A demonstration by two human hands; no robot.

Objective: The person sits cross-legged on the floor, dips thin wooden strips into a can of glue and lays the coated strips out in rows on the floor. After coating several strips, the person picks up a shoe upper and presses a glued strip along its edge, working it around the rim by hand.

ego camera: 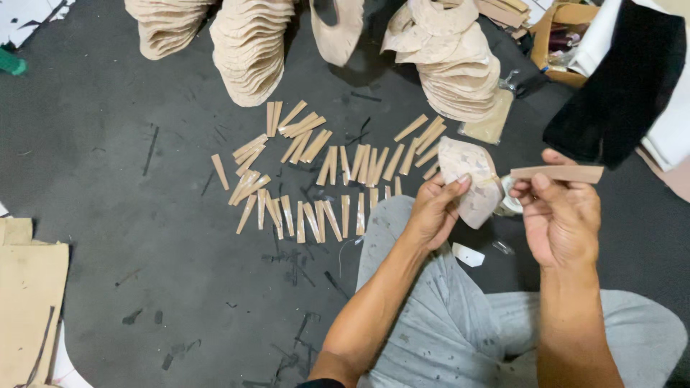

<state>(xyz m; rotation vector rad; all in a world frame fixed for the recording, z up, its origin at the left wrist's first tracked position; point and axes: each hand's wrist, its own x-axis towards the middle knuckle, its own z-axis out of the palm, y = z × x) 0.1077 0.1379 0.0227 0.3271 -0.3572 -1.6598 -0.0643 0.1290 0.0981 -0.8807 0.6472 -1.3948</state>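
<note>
My left hand (433, 210) grips a beige, curved shoe-upper piece (471, 172) with a patterned inner face, held over my grey-trousered knee. My right hand (559, 215) pinches a narrow tan strip (559, 173) between thumb and fingers, the strip lying level just right of the beige piece. A roll of tape (511, 203) shows between the two hands, partly hidden. Many similar tan strips (316, 179) lie scattered in rows on the dark floor to the left of my hands.
Tall stacks of beige cut pieces (250, 50) (460, 72) stand along the top. A black cloth (622, 79) and a cardboard box (560, 36) sit at the upper right. Flat cardboard (29, 294) lies at the lower left. A small white scrap (468, 254) lies by my knee.
</note>
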